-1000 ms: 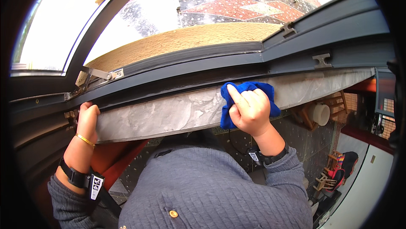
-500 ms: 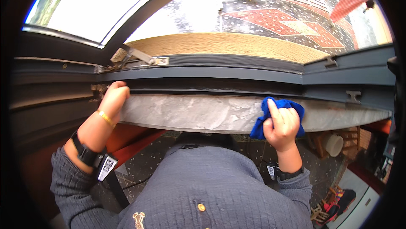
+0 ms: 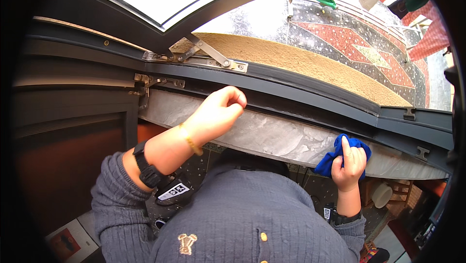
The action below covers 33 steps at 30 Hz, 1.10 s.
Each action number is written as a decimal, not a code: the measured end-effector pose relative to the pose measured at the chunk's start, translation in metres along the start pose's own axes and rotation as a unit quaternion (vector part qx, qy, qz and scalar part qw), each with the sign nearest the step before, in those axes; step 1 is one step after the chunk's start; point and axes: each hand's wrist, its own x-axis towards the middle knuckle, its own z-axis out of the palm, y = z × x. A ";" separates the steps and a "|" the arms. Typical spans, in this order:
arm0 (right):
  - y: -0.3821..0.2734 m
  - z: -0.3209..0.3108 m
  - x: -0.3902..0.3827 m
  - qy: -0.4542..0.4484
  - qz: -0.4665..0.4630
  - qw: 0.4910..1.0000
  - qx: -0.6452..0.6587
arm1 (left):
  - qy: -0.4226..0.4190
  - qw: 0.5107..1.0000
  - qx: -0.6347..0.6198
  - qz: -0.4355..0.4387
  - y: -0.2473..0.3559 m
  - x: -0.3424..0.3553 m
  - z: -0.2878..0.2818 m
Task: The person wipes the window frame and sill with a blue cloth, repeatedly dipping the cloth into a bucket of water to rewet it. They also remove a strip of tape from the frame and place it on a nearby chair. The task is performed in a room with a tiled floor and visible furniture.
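Speaker 1: Labels?
Speaker 2: White label (image 3: 174,191) with black square symbols, below left forearm, behind left hand (image 3: 216,115). Gold embroidered emblem (image 3: 186,243) farther back, on grey top (image 3: 223,209).
Speaker 1: Right hand (image 3: 349,168)?
Speaker 2: Closed over crumpled blue cloth (image 3: 328,161), index finger (image 3: 346,147) extended toward window frame (image 3: 310,99). Cloth directly beneath hand, on marbled sill (image 3: 272,134).
Speaker 1: Orientation?
Speaker 2: Cloth: long axis indistinct. Sill: long axis slanting from beyond left hand, rightward past right hand.
Speaker 1: Left hand?
Speaker 2: Loosely curled; palm hidden, contents impossible to tell.
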 end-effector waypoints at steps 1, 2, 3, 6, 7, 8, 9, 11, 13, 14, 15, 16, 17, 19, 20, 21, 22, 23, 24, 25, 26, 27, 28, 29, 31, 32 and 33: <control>0.000 0.000 0.000 -0.003 0.003 1.000 0.002 | -0.014 0.999 -0.041 0.014 -0.003 -0.007 -0.009; 0.000 0.000 -0.001 -0.002 0.004 1.000 0.000 | -0.024 0.997 -0.071 0.014 -0.007 -0.015 -0.020; 0.000 0.000 -0.002 -0.006 0.007 1.000 -0.002 | 0.004 0.997 -0.073 0.037 -0.012 -0.024 -0.030; 0.000 0.001 -0.003 -0.015 0.012 1.000 -0.005 | 0.176 0.959 0.190 0.113 -0.028 -0.041 -0.061; 0.000 0.001 -0.003 -0.013 0.012 1.000 -0.005 | 0.266 0.907 0.277 0.175 -0.034 -0.041 -0.065; 0.000 0.002 -0.003 -0.012 0.010 1.000 -0.007 | 0.310 0.878 0.322 0.173 -0.039 -0.040 -0.069; -0.001 0.002 -0.003 -0.018 0.012 1.000 -0.010 | 0.327 0.841 0.391 0.180 -0.044 -0.041 -0.068; 0.000 0.002 -0.002 -0.022 0.012 1.000 -0.013 | 0.313 0.807 0.482 0.134 -0.054 -0.038 -0.062; -0.001 0.002 -0.002 -0.026 0.010 0.999 -0.017 | 0.328 0.789 0.503 0.130 -0.061 -0.035 -0.053; -0.001 0.002 -0.002 -0.025 0.010 0.999 -0.018 | 0.331 0.789 0.500 0.136 -0.063 -0.034 -0.050; -0.001 0.002 -0.002 -0.024 0.010 0.999 -0.019 | 0.334 0.795 0.491 0.124 -0.064 -0.033 -0.048; -0.001 0.002 -0.002 -0.026 0.010 0.999 -0.020 | 0.334 0.800 0.483 0.121 -0.065 -0.032 -0.047; -0.001 0.002 -0.003 -0.028 0.011 0.999 -0.022 | 0.340 0.803 0.473 0.128 -0.065 -0.032 -0.046; -0.001 0.003 -0.004 -0.029 0.014 0.999 -0.023 | 0.343 0.832 0.419 0.120 -0.066 -0.031 -0.045; -0.001 0.003 -0.004 -0.029 0.015 0.999 -0.023 | 0.346 0.843 0.391 0.127 -0.067 -0.031 -0.044; 0.000 0.003 -0.004 -0.028 0.016 0.999 -0.022 | 0.344 0.850 0.381 0.120 -0.068 -0.032 -0.043; 0.000 0.003 -0.005 -0.027 0.017 0.999 -0.022 | 0.340 0.855 0.372 0.119 -0.069 -0.031 -0.042; 0.000 0.003 -0.005 -0.026 0.017 0.999 -0.021 | 0.338 0.858 0.365 0.130 -0.070 -0.031 -0.042; 0.000 0.003 -0.005 -0.024 0.017 0.999 -0.021 | 0.342 0.876 0.321 0.116 -0.071 -0.030 -0.041; 0.000 0.003 -0.005 -0.022 0.018 0.999 -0.020 | 0.346 0.889 0.278 0.114 -0.072 -0.028 -0.042; 0.000 0.003 -0.005 -0.020 0.017 0.999 -0.019 | 0.350 0.900 0.234 0.112 -0.072 -0.025 -0.044; 0.000 0.003 -0.005 -0.020 0.020 0.999 -0.019 | 0.364 0.897 0.216 0.127 -0.072 -0.022 -0.046; 0.000 0.003 -0.005 -0.017 0.016 1.000 -0.017 | 0.364 0.907 0.182 0.110 -0.071 -0.018 -0.049; 0.000 0.003 -0.005 -0.015 0.015 1.000 -0.015 | 0.364 0.915 0.145 0.094 -0.070 -0.013 -0.053; 0.000 0.004 -0.005 -0.016 0.015 1.000 -0.016 | 0.376 0.924 0.058 0.038 -0.065 -0.004 -0.058; 0.000 0.004 -0.005 -0.017 0.016 1.000 -0.018 | 0.359 0.933 0.018 0.000 -0.062 0.000 -0.064; 0.000 0.004 -0.005 -0.019 0.017 1.000 -0.019 | 0.363 0.930 0.064 -0.010 -0.059 0.001 -0.062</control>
